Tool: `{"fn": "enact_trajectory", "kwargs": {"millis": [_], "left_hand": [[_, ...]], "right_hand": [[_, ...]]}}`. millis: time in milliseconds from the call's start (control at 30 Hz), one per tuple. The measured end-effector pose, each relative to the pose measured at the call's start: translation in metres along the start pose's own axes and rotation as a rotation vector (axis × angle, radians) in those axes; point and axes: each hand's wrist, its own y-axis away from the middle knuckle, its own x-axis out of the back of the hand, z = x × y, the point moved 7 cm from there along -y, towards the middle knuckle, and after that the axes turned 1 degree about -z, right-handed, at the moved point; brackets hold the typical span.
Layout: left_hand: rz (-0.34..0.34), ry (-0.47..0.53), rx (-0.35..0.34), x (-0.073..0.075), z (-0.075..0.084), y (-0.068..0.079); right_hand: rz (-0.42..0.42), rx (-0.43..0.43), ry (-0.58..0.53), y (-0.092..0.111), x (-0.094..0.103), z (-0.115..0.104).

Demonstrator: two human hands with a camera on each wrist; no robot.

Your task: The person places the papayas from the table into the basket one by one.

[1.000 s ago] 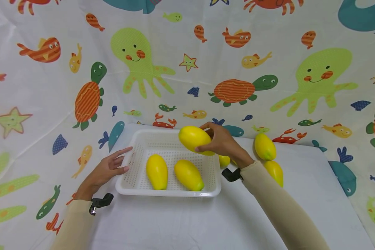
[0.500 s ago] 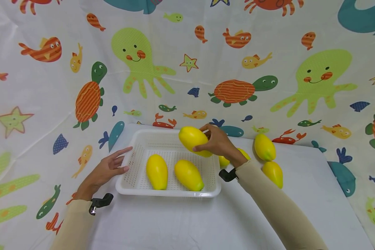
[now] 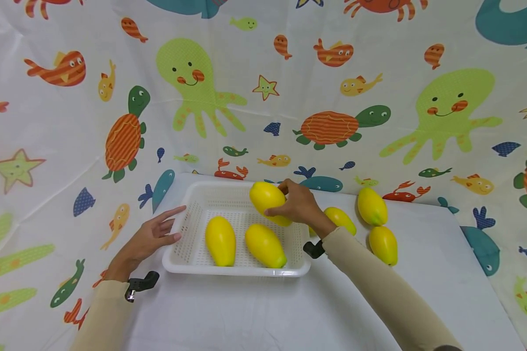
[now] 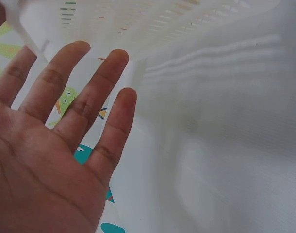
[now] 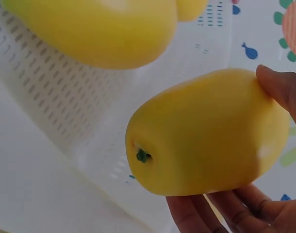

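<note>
A white perforated plastic basket [image 3: 236, 271] stands on the white-covered table. Inside it lie two yellow papayas, one left papaya [image 3: 220, 242] and one right papaya [image 3: 265, 246] with a green tip. My right hand [image 3: 299, 204] grips another papaya [image 3: 267, 199] over the basket's back right part, thumb on one side and fingers on the other. The right wrist view shows this held papaya [image 5: 206, 133] tilted, its small green stem facing the camera. My left hand [image 3: 151, 239] has its fingers [image 4: 120, 121] extended at the basket's left wall.
On the table right of the basket lie several more papayas: one papaya [image 3: 340, 219] partly behind my right wrist, a far papaya [image 3: 372, 206] and a nearer papaya [image 3: 383, 245]. A sea-animal printed cloth [image 3: 263, 58] hangs behind and along the left.
My right hand has moved slightly left and down with the papaya, bringing it lower over the basket. More of the papaya beside the right wrist now shows. My left hand has stayed still.
</note>
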Motion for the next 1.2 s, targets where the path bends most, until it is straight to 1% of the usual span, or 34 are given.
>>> {"fn": "enact_trajectory", "kwargs": {"millis": [233, 467, 567, 700, 967, 1200], "left_hand": [[-0.005, 0.002, -0.001, -0.001, 0.0, 0.0], [-0.002, -0.003, -0.001, -0.001, -0.001, -0.002], [-0.004, 0.0, -0.011, -0.001, -0.001, -0.001], [-0.005, 0.006, -0.018, -0.002, 0.0, -0.001], [-0.004, -0.006, -0.012, 0.0, 0.0, -0.002], [-0.016, 0.022, -0.019, 0.001, -0.002, -0.003]], "right_hand": [[-0.001, -0.031, 0.066, -0.005, -0.009, 0.003], [0.008, -0.018, 0.134, -0.007, -0.013, 0.001], [-0.009, -0.02, 0.167, -0.008, -0.015, 0.0], [-0.041, -0.049, 0.194, -0.009, -0.017, 0.001], [-0.078, -0.078, 0.239, -0.013, -0.02, 0.002], [-0.125, -0.091, 0.24, -0.017, -0.023, 0.005]]}}
